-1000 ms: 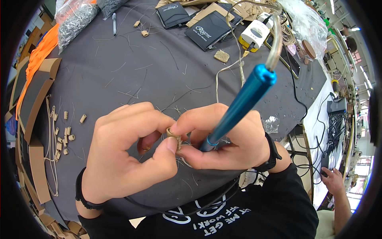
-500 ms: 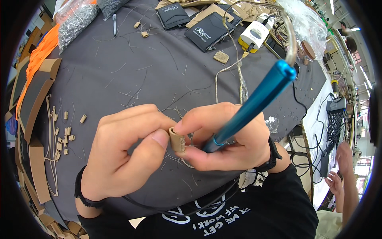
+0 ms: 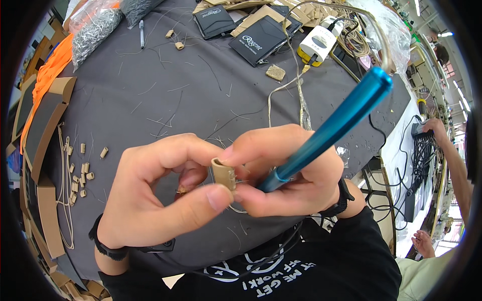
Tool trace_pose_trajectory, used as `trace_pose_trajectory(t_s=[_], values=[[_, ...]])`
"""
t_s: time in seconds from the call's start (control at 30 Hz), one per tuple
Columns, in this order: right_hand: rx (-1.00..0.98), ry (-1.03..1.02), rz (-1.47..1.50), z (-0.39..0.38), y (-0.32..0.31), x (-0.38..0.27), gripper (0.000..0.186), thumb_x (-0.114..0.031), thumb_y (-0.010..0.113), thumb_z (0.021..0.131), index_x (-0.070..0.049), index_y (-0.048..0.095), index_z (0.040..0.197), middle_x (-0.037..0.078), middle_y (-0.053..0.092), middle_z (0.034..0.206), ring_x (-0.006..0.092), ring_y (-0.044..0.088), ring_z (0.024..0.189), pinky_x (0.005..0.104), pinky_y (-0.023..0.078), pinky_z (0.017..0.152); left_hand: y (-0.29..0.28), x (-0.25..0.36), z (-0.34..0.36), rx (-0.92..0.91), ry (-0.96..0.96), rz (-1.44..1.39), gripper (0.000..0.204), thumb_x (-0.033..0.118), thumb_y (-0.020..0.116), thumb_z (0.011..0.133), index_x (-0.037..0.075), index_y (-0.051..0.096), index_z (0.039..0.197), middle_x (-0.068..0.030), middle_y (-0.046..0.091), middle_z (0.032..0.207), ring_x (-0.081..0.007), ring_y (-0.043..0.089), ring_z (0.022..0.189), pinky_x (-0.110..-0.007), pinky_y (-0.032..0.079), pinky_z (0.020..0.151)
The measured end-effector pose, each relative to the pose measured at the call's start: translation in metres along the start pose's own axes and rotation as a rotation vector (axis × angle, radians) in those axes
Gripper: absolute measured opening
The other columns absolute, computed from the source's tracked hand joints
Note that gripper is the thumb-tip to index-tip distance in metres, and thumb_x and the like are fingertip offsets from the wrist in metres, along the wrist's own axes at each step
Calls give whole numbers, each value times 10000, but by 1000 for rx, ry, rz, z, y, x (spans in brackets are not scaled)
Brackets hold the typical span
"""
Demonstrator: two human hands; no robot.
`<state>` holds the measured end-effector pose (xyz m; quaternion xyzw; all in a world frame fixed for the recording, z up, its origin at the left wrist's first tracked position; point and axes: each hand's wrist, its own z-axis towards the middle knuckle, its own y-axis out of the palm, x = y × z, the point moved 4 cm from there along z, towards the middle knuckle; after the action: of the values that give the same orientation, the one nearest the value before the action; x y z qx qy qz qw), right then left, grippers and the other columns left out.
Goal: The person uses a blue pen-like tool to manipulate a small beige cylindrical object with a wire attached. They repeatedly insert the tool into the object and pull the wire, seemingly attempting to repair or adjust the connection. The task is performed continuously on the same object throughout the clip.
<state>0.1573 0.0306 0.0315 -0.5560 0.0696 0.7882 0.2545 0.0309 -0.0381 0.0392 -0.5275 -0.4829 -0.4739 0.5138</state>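
Observation:
A small tan rolled tube [image 3: 221, 173], stitched down its right side, stands roughly upright between my two hands. My left hand [image 3: 150, 195] pinches it, index fingertip at its upper rim and thumb at its lower end. My right hand [image 3: 314, 175] has its index fingertip at the top and its thumb by the bottom. That same hand also grips a blue metallic pen-shaped tool [image 3: 334, 125], which has a cord at its upper end. The tool's working tip is hidden behind my fingers. Loose thread ends show around the tube.
Several similar tan tubes [image 3: 83, 175] lie at the left beside looped cords [image 3: 63, 200]. Dark wallets [image 3: 256, 40], a white power adapter [image 3: 320, 44] and a tan block [image 3: 275, 72] sit farther back. Thread snippets litter the grey cloth [image 3: 120, 115]. A co-worker's hand [image 3: 432, 125] is at the right.
My left thumb has shifted down and right to the tube's lower end. The blue tool's upper end has moved slightly right and up. A co-worker's hand has risen to the black bundle.

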Motion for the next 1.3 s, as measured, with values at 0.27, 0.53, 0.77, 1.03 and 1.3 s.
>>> trace_pose_trajectory(t_s=[0.27, 0.53, 0.77, 1.03, 1.3], values=[[74, -108, -254, 2, 7, 5, 314, -49, 642, 623, -63, 523, 913, 8, 524, 568, 167, 521, 451, 252, 406, 402, -2, 7, 0, -51, 56, 276, 100, 59, 570, 692, 3, 582, 773, -32, 527, 621, -52, 409, 484, -186, 331, 435], [26, -81, -266, 3, 7, 4, 323, -60, 660, 614, -67, 525, 907, 9, 519, 561, 167, 517, 446, 254, 402, 400, -4, 7, -2, -75, 70, 380, 198, 158, 476, 742, -14, 572, 745, -78, 560, 658, -120, 515, 575, -224, 388, 525], [113, -48, -210, 1, 2, 2, 306, -67, 655, 627, -84, 532, 906, -9, 518, 553, 109, 473, 394, 224, 373, 363, -4, 4, -1, -57, -125, 35, 274, 256, 492, 795, -12, 516, 848, -54, 558, 743, -66, 501, 612, -179, 383, 529], [136, -48, -191, 0, -1, 2, 322, -61, 649, 634, -79, 538, 936, 1, 555, 589, 74, 439, 362, 195, 344, 341, -5, -3, 4, -72, -110, -124, 266, 240, 556, 777, -1, 488, 870, -37, 541, 738, -5, 416, 517, -126, 303, 452], [177, -102, -203, 3, -3, 0, 251, -24, 625, 632, -75, 571, 872, 3, 551, 570, 66, 441, 361, 194, 332, 337, -7, -3, -1, -129, -91, -136, 233, 192, 570, 771, -10, 508, 867, -30, 546, 735, -30, 474, 615, -153, 363, 545]])
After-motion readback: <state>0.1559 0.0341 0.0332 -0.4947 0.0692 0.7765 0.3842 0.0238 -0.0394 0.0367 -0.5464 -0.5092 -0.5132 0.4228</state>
